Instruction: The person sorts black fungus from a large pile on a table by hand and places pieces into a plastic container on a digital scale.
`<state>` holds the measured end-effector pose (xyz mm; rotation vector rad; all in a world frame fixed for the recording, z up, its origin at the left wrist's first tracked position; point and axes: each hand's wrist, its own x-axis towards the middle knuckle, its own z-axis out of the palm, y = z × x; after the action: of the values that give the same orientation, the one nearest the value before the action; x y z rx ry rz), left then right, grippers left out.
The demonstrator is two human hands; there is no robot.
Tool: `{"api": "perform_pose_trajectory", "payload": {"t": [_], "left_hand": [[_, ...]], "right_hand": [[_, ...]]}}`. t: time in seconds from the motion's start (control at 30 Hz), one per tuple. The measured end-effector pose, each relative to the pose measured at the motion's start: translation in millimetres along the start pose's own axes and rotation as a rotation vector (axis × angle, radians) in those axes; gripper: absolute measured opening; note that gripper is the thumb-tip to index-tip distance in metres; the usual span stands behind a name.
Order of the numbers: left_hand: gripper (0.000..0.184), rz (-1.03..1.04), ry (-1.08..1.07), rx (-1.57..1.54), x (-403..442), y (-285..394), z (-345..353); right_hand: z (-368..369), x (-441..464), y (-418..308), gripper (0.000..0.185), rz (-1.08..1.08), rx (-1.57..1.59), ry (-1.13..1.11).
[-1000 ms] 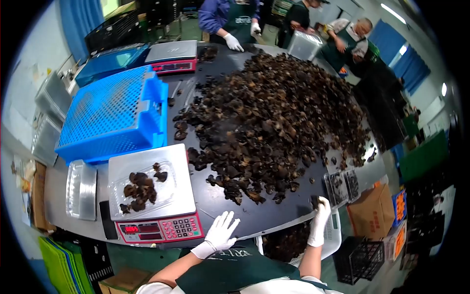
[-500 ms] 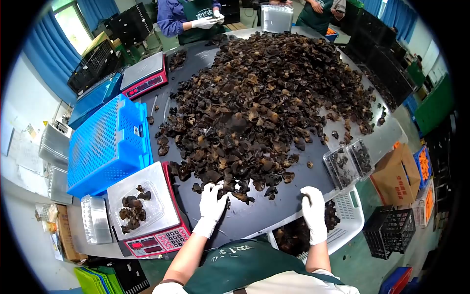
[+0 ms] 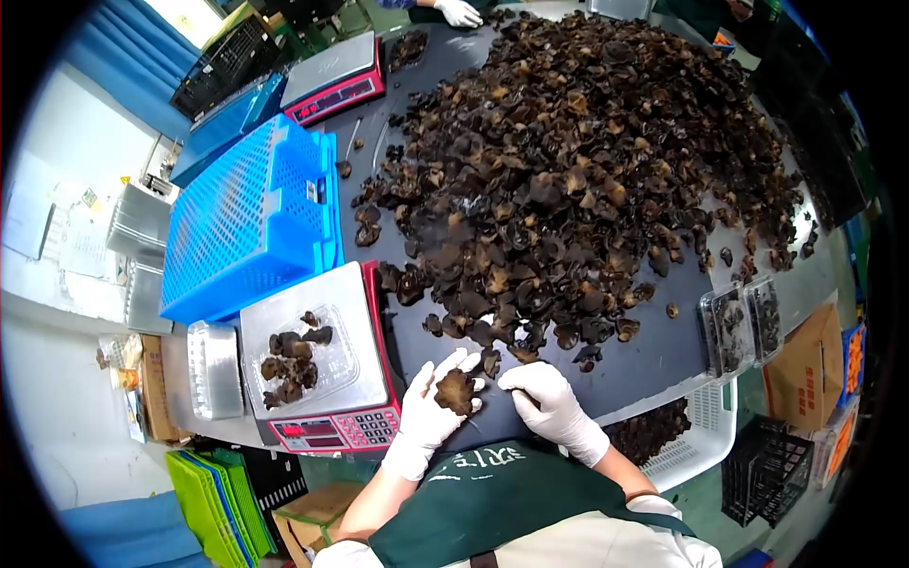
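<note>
My left hand [image 3: 428, 417], in a white glove, is turned palm up with a brown wood ear mushroom [image 3: 455, 392] resting in its fingers. Just to the right, my right hand [image 3: 552, 409], also gloved, has its fingers curled together; whether anything is between them is hidden. A large heap of dark wood ear mushrooms [image 3: 568, 180] spreads over the dark table [image 3: 454, 346] beyond both hands. On the left, a red and silver weighing scale [image 3: 369, 327] bears a clear plastic tray [image 3: 343, 355] with several mushroom pieces [image 3: 292, 364] in it.
A blue crate [image 3: 251, 218] and stacked clear trays [image 3: 216, 369] stand left. A second scale [image 3: 331, 80] is farther back. Filled clear boxes [image 3: 727, 327] sit at the right edge, above a white basket [image 3: 712, 417] of mushrooms. A co-worker's gloved hand [image 3: 458, 12] shows at the top.
My left hand has turned palm up and now holds a mushroom. My right hand has come in from the table's right edge towards the left one. The camera view has tilted down and shifted.
</note>
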<state>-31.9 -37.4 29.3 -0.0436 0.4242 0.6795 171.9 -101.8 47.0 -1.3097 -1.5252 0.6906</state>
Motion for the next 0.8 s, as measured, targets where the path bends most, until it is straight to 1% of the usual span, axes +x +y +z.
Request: {"api": "perform_pose_trajectory", "payload": {"t": [0.07, 0.1, 0.13, 0.2, 0.23, 0.27, 0.33, 0.37, 0.47, 0.5, 0.53, 0.57, 0.6, 0.63, 0.67, 0.7, 0.73, 0.77, 0.8], "left_hand": [[0.053, -0.009, 0.116, 0.103, -1.7, -4.1, 1.1], [0.049, 0.032, 0.194, 0.205, -3.0, -8.5, 12.1], [0.049, 0.024, 0.198, 0.200, -2.6, -10.0, 6.3], [0.047, -0.006, 0.124, 0.255, -0.2, -11.2, -3.4], [0.047, -0.002, 0.150, 0.276, 0.9, -13.5, -1.9], [0.047, 0.030, 0.288, 0.293, 2.2, -18.8, 2.0], [0.048, -0.020, 0.305, 0.319, 2.5, -19.7, -3.4], [0.042, -0.063, 0.351, 0.396, 2.4, -19.1, -4.9], [0.042, -0.066, 0.356, 0.417, 1.5, -15.8, -12.1], [0.040, -0.083, 0.272, 0.443, -0.9, -10.0, -17.0], [0.040, -0.087, 0.272, 0.441, -1.3, -12.8, -19.6], [0.038, 0.124, 0.237, 0.680, -0.9, -18.5, -21.2], [0.037, 0.336, 0.197, 0.912, -1.6, -22.7, -19.8], [0.032, 0.207, 0.101, 0.916, -8.0, -16.7, -18.3], [0.033, 0.207, 0.032, 0.914, -10.3, -18.4, -13.8], [0.036, 0.173, 0.022, 0.856, -14.8, -19.7, -7.5], [0.039, 0.144, 0.014, 0.799, -17.8, -19.4, -4.4], [0.044, 0.192, -0.061, 0.802, -17.4, -16.3, -5.3], [0.046, 0.201, -0.054, 0.708, -19.8, -12.7, -9.0]], "right_hand": [[3.0, -3.4, -0.5, 0.020, 0.025, 0.007, -0.041], [5.7, -5.3, -2.0, 0.020, 0.037, 0.009, -0.046], [7.6, -7.3, -3.3, 0.020, 0.049, 0.008, -0.052], [13.6, -13.7, -2.8, 0.020, 0.077, 0.015, -0.073], [17.0, -15.7, -3.0, 0.019, 0.098, 0.020, -0.091], [19.9, -17.2, -3.5, 0.018, 0.117, 0.025, -0.109], [24.9, -21.5, -5.2, 0.018, 0.142, 0.024, -0.128], [28.4, -23.2, -5.9, 0.018, 0.156, 0.037, -0.125], [35.0, -27.7, -8.6, 0.019, 0.171, 0.044, -0.136], [38.0, -31.7, -8.0, 0.019, 0.283, 0.154, -0.151], [39.9, -33.8, -7.9, 0.020, 0.398, 0.265, -0.164], [40.4, -34.3, -10.6, 0.025, 0.543, 0.368, -0.189], [44.4, -36.0, -6.2, 0.032, 0.714, 0.697, -0.175], [44.3, -34.6, -4.3, 0.036, 0.819, 0.823, -0.192], [43.7, -32.2, -2.3, 0.039, 0.923, 0.950, -0.207], [47.2, -31.4, -1.2, 0.044, 0.869, 0.925, -0.194], [48.1, -30.3, -1.7, 0.043, 0.817, 0.899, -0.167], [48.5, -30.6, -1.6, 0.040, 0.818, 0.885, -0.150], [48.7, -31.0, -1.3, 0.037, 0.815, 0.872, -0.135]]}}
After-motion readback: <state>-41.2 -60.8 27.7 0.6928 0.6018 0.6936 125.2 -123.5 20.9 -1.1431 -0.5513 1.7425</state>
